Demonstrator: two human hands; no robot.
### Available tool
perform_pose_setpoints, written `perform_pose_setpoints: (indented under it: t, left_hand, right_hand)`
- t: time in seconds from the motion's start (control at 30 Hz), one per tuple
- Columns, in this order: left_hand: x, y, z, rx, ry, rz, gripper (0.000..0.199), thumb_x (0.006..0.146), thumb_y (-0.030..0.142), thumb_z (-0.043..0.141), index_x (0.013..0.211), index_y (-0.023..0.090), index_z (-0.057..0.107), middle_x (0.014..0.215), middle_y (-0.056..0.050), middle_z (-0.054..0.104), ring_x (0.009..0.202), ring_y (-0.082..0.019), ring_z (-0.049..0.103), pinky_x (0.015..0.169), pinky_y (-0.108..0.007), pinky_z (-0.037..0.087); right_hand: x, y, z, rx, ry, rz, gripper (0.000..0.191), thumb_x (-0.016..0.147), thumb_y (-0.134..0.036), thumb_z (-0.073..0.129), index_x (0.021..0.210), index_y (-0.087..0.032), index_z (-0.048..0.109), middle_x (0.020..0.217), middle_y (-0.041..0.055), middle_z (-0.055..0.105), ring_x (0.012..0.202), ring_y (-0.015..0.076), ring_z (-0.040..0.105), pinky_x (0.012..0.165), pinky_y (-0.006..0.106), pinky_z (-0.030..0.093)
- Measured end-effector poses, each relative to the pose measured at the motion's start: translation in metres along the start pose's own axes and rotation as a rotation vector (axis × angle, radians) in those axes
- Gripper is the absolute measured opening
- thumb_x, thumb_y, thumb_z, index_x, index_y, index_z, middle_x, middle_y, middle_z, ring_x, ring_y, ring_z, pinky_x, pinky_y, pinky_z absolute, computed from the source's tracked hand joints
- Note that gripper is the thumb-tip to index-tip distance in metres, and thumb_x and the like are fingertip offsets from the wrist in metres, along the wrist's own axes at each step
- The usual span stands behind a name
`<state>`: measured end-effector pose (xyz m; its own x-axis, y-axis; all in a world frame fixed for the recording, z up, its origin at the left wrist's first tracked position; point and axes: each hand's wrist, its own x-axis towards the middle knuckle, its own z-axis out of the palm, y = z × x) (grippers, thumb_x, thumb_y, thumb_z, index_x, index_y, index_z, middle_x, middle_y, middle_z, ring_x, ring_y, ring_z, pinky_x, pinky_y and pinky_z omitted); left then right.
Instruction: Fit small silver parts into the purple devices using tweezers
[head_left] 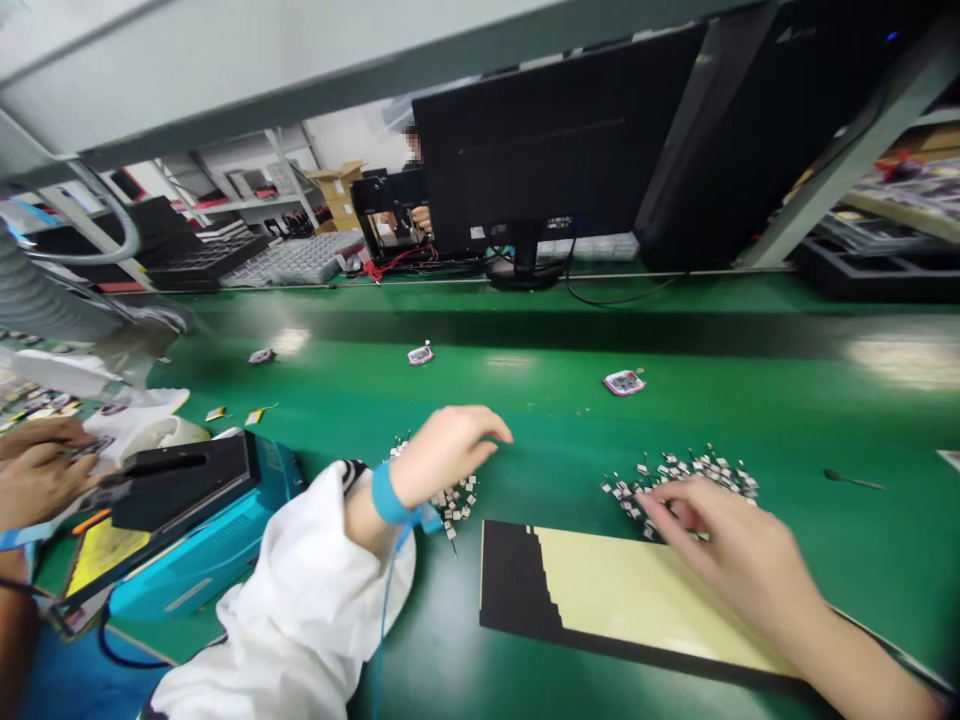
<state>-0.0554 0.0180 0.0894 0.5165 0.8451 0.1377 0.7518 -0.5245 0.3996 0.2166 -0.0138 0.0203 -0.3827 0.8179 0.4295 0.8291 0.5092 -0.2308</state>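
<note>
**At the right-hand pile of small parts on the green bench: right hand reaching in, left hand raised.**

Under the right palm and curled fingers, near side of the pile hidden. Thumb and index fingertips close together among the parts; cannot tell whether closed on one or empty. Behind the left hand and wrist strap, second pile partly covered. Left fingers bent downward, apart from the thumb, nothing visible between. At left, co-worker's hands cut off by the frame; held item too blurred to name. At far right, white item mostly out of view.

Between the forearms, in front of the right pile, yellow-and-black panel, crossed by the right forearm. Left of the white sleeve, blue machine, crowding that side. Beyond the piles, three small devices in a spaced row; behind, monitor on its stand.

Between the piles, bare green surface. To the right of the right pile, open surface also, with one thin dark tool lying flat.
</note>
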Motion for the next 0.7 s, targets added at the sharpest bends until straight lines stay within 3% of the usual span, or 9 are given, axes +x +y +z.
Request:
perform_pose_setpoints:
  t: [0.07,0.13,0.23,0.37,0.53,0.63,0.7]
  left_hand:
    - [-0.002,-0.017,-0.008,0.051,-0.079,-0.101,0.02,0.068,0.004,0.056,0.08,0.018,0.061,0.083,-0.001,0.065,0.077,-0.016,0.06,0.069,-0.024,0.046]
    - [-0.004,-0.028,-0.008,0.111,-0.19,-0.126,0.02,0.067,0.005,0.058,0.081,0.018,0.062,0.083,-0.001,0.065,0.077,-0.017,0.061,0.068,-0.024,0.045]
    - [-0.008,-0.034,0.006,0.177,-0.271,-0.072,0.017,0.069,0.011,0.059,0.084,0.018,0.062,0.085,-0.002,0.065,0.076,-0.017,0.061,0.066,-0.023,0.044]
    - [-0.014,-0.034,0.028,0.215,-0.253,-0.005,0.008,0.071,0.012,0.057,0.074,0.017,0.062,0.078,-0.003,0.063,0.069,-0.016,0.059,0.062,-0.022,0.043]
    - [-0.017,-0.029,0.037,0.372,-0.25,0.068,0.016,0.076,0.011,0.046,0.065,0.016,0.058,0.067,-0.004,0.059,0.066,-0.016,0.055,0.06,-0.024,0.041]
    - [-0.016,-0.022,0.035,0.482,-0.233,0.08,0.016,0.076,0.013,0.043,0.065,0.014,0.056,0.066,-0.006,0.056,0.066,-0.018,0.053,0.06,-0.026,0.041]
    - [-0.014,-0.019,0.032,0.424,-0.167,0.065,0.015,0.076,0.015,0.043,0.07,0.014,0.056,0.069,-0.006,0.057,0.068,-0.018,0.054,0.061,-0.026,0.042]
  right_hand:
    - [-0.004,-0.012,0.005,0.173,-0.18,-0.19,0.022,0.084,-0.03,0.04,0.069,-0.018,0.051,0.057,0.001,0.053,0.051,0.0115,0.05,0.049,0.022,0.036]
    - [-0.009,-0.023,0.012,0.238,-0.337,-0.267,0.02,0.084,-0.026,0.041,0.068,-0.018,0.05,0.06,0.0018,0.054,0.055,0.0123,0.05,0.051,0.023,0.036]
    - [-0.011,-0.029,0.017,0.247,-0.453,-0.209,0.019,0.082,-0.027,0.045,0.066,-0.018,0.049,0.06,0.0015,0.053,0.056,0.0128,0.049,0.051,0.024,0.035]
    - [-0.007,-0.029,0.011,0.274,-0.537,-0.114,0.015,0.077,-0.026,0.053,0.065,-0.018,0.05,0.061,-0.0002,0.054,0.054,0.0116,0.049,0.049,0.022,0.033]
    - [-0.002,-0.048,0.004,0.211,-0.517,-0.027,0.011,0.079,-0.026,0.053,0.076,-0.015,0.057,0.073,0.0039,0.057,0.064,0.0151,0.055,0.057,0.025,0.04]
    - [-0.003,-0.064,0.011,0.212,-0.453,-0.106,0.021,0.078,-0.03,0.053,0.087,-0.012,0.058,0.08,0.0076,0.056,0.075,0.0195,0.055,0.067,0.029,0.044]
    - [-0.007,-0.07,0.017,0.22,-0.412,-0.139,0.025,0.076,-0.031,0.056,0.09,-0.01,0.058,0.082,0.0088,0.054,0.078,0.0203,0.053,0.07,0.031,0.045]
